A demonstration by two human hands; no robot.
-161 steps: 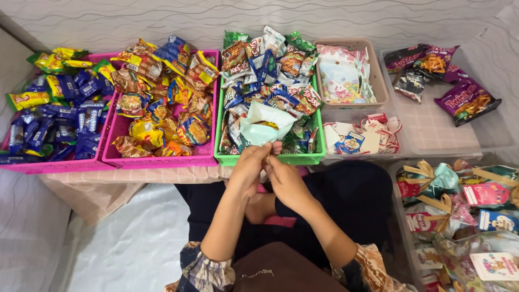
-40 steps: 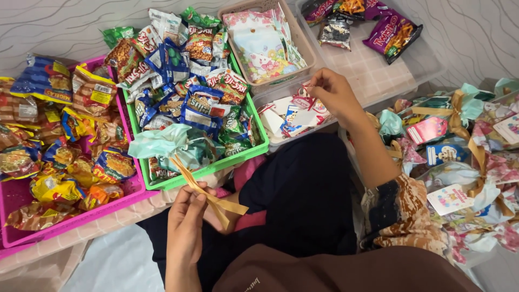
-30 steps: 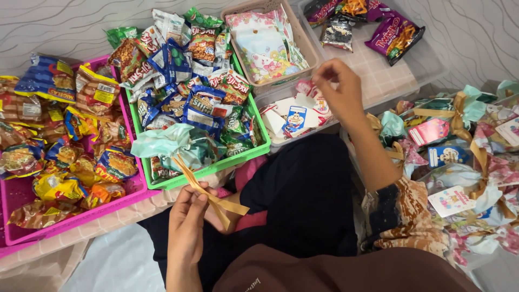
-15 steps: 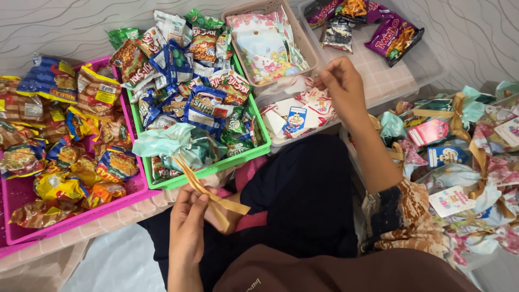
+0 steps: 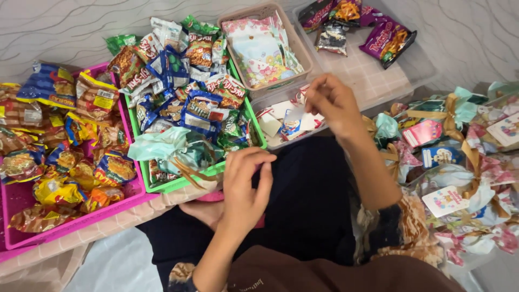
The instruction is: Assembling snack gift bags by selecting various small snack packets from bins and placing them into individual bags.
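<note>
fingers of left hand (image 5: pixel 246 186) curled by teal bag (image 5: pixel 173 151); right hand (image 5: pixel 332 103) pinched, empty.

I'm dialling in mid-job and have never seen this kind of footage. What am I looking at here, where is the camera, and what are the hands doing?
There is no machine: a person works with two bare hands. The single picture comes from a camera on that person's head, looking down over their lap.

The left hand is at a teal gift bundle tied with gold ribbon, which rests on the front edge of the green basket. What its fingers pinch is hidden.

The right hand is raised over a clear tray of small paper tags, fingertips pinched together; whether it holds a tag I cannot tell.

Around them: a pink basket of snack packets, the green one likewise, a beige basket of printed bags, and finished bundles piled at the right.
</note>
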